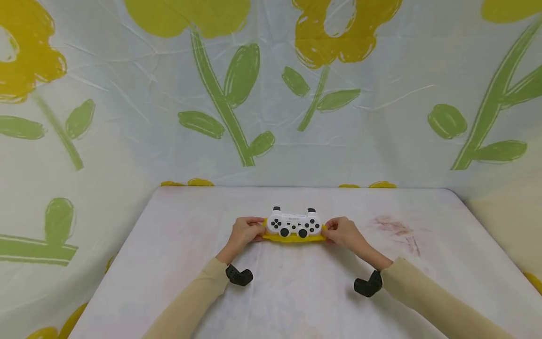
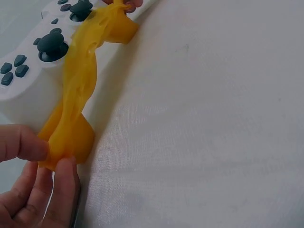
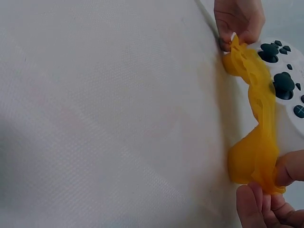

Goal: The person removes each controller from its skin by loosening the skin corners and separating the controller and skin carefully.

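Observation:
A white game controller (image 1: 294, 222) with black buttons and sticks lies at the middle of the table (image 1: 178, 263). A thin yellow stretchy cover (image 1: 292, 238) is drawn along its near edge. My left hand (image 1: 244, 232) pinches the cover's left end (image 2: 66, 142) between thumb and fingers. My right hand (image 1: 342, 231) pinches the right end (image 3: 256, 161). In both wrist views the yellow cover (image 2: 80, 80) runs taut from one hand to the other against the white controller (image 2: 33, 61) (image 3: 289, 95).
The table wears a white cloth with faint pink stains (image 1: 398, 230) at the right. A flower-print sheet (image 1: 271, 94) hangs behind and at both sides. Black wrist camera mounts (image 1: 239, 275) (image 1: 367, 284) sit under both beige sleeves.

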